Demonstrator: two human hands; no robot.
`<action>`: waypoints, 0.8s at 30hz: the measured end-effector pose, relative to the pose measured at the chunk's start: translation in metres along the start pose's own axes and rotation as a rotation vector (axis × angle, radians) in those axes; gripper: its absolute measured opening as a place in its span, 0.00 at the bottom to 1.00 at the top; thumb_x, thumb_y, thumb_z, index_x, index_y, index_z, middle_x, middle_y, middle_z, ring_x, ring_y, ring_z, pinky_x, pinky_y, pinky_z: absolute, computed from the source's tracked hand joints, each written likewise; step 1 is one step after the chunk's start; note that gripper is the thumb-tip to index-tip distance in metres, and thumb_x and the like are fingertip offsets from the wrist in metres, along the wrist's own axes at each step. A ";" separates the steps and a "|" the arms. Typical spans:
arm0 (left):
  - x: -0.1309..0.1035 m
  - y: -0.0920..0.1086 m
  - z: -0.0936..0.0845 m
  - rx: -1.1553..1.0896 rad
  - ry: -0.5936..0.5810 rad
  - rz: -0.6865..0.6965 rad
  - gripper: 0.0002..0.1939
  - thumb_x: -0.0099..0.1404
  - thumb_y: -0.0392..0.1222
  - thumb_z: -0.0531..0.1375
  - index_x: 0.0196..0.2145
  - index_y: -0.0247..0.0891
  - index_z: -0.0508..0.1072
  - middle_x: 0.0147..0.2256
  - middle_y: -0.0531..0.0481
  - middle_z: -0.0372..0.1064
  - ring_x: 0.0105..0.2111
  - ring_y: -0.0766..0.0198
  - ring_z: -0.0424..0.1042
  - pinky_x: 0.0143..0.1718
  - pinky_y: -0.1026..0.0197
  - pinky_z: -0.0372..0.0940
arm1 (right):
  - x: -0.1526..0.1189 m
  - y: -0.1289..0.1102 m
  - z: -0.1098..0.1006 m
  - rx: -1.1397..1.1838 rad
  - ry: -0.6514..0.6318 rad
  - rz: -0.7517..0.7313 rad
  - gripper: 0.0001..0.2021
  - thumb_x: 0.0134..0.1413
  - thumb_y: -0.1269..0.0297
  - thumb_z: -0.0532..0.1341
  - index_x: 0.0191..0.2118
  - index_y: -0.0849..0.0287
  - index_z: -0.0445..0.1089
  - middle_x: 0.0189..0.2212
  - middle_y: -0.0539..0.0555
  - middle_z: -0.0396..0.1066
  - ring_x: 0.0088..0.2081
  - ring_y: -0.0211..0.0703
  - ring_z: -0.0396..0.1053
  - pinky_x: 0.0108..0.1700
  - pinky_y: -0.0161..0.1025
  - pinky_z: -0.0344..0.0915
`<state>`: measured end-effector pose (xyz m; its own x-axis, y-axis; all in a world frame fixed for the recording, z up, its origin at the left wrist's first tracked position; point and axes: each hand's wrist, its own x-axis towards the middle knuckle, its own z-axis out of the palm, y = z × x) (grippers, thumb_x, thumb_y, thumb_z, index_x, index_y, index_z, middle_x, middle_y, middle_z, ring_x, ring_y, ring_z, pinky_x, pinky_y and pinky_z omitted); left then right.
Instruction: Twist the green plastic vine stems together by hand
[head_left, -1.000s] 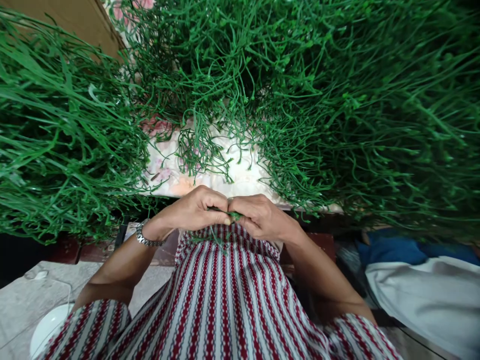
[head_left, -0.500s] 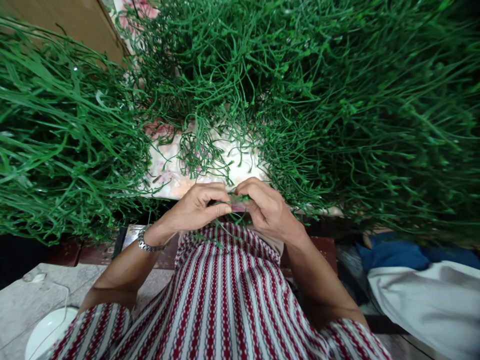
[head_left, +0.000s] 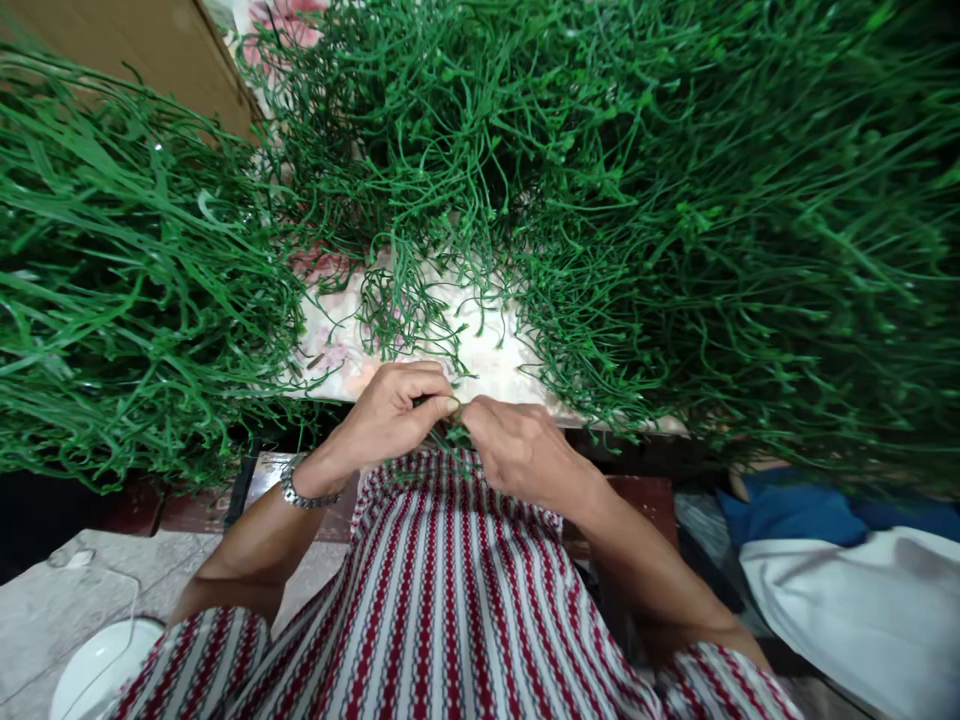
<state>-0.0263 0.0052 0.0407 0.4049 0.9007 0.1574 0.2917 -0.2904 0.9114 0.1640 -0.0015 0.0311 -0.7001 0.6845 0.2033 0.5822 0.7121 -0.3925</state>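
My left hand (head_left: pixel 397 412), with a metal-banded watch on its wrist, pinches thin green plant stems (head_left: pixel 455 436) between thumb and fingers just over my lap. Against its fingertips presses my right hand (head_left: pixel 525 452), back turned up and fingers curled around the same stems. The right fingertips are mostly hidden. Whether the stems are real or plastic I cannot tell. Just beyond the hands, a small cluster of loose green stems (head_left: pixel 394 310) lies on the flowered tablecloth (head_left: pixel 499 350).
Large heaps of green stems rise at the left (head_left: pixel 135 270) and along the back and right (head_left: pixel 712 220). A brown cardboard box (head_left: pixel 150 55) stands at the back left. White and blue cloth (head_left: pixel 847 590) shows at the lower right, and a round white object (head_left: pixel 105 665) at the lower left.
My right hand has turned over, back upward, and moved slightly down and left against the left fingertips. The gap between the hands has closed. My left hand has barely moved.
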 end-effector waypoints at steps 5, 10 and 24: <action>0.000 -0.002 0.004 -0.062 0.011 0.009 0.11 0.60 0.36 0.57 0.21 0.34 0.70 0.19 0.55 0.58 0.22 0.70 0.58 0.25 0.65 0.53 | 0.002 0.007 -0.002 0.125 0.048 0.114 0.14 0.50 0.80 0.49 0.41 0.61 0.62 0.30 0.54 0.69 0.29 0.39 0.66 0.31 0.33 0.60; -0.005 -0.012 -0.003 -0.132 0.180 -0.036 0.10 0.59 0.38 0.59 0.21 0.34 0.71 0.20 0.53 0.61 0.23 0.69 0.59 0.25 0.64 0.54 | -0.006 0.022 -0.010 0.086 0.227 0.238 0.10 0.53 0.77 0.49 0.38 0.62 0.64 0.27 0.54 0.69 0.28 0.39 0.66 0.30 0.34 0.60; -0.007 -0.007 0.011 -0.126 0.207 0.110 0.05 0.57 0.31 0.60 0.29 0.36 0.75 0.25 0.51 0.70 0.26 0.69 0.67 0.29 0.66 0.61 | 0.014 0.000 -0.003 0.361 0.172 0.034 0.13 0.56 0.63 0.58 0.47 0.61 0.65 0.39 0.55 0.73 0.39 0.39 0.71 0.40 0.33 0.66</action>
<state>-0.0215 -0.0022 0.0286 0.2383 0.9165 0.3213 0.1403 -0.3599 0.9224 0.1557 0.0088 0.0369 -0.5859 0.7446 0.3197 0.4000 0.6089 -0.6850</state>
